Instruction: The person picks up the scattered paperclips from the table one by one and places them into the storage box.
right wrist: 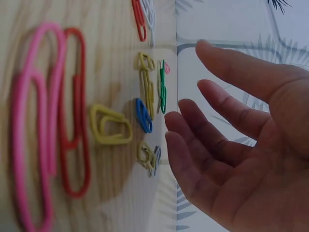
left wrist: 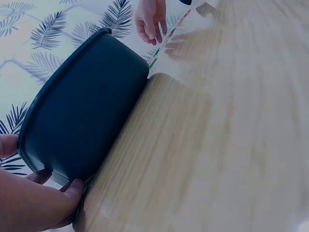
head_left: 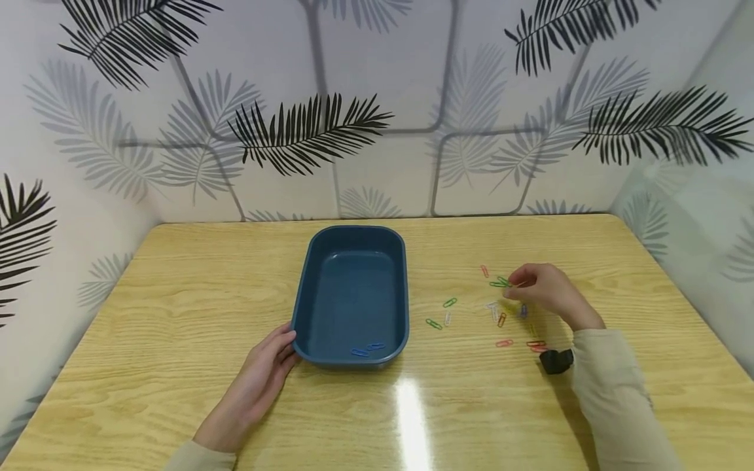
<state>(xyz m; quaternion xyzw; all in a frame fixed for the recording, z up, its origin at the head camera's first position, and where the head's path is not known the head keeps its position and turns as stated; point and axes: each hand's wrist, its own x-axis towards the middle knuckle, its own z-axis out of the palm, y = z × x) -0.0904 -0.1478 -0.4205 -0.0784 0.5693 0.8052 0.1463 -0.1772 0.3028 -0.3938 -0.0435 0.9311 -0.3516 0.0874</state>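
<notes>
A dark blue rectangular plastic tray [head_left: 356, 301] stands on the table, with blue paper clips [head_left: 360, 352] lying inside its near end. My left hand [head_left: 265, 373] grips the tray's near left corner; in the left wrist view its thumb is at the rim and its fingers [left wrist: 72, 191] are against the lower side. Over on the right, my right hand [head_left: 548, 291] hovers above loose paper clips, fingers spread and bent a little, holding nothing. Green paper clips [head_left: 499, 282] lie nearest its fingertips. A yellow paper clip [right wrist: 111, 126] and a blue paper clip [right wrist: 143, 116] show below that hand.
Several more paper clips are scattered between the tray and my right hand, among them a green paper clip [head_left: 434, 324] and a pink paper clip [head_left: 504, 343]. A small black object [head_left: 556, 361] is at my right wrist. Leaf-patterned walls [head_left: 377, 163] border the wooden table [head_left: 194, 281].
</notes>
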